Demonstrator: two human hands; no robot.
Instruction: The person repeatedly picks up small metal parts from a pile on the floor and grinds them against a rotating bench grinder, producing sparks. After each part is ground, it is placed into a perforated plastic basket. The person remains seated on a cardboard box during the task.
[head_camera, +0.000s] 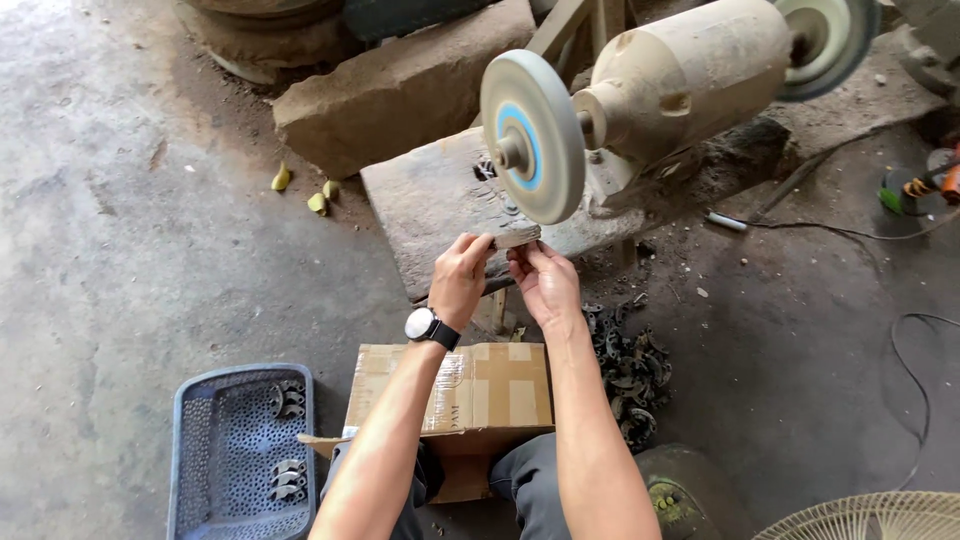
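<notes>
A small metal part (516, 238) sits pinched between both hands just under the rim of the buffing wheel (532, 137), close to touching it; the left hand (460, 280) grips its near end with fingers closed, the right hand (543, 283) clamps the other end; a few similar parts (288, 440) lie in the blue basket (190, 450) at left, while a dark heap (630, 370) waits at right, so most of the work looks undone; the motor (690, 80) and stone bench (440, 205) crowd the far side; a cardboard box (480, 390) rests on the knees; bare floor (120, 230) opens to the left.
</notes>
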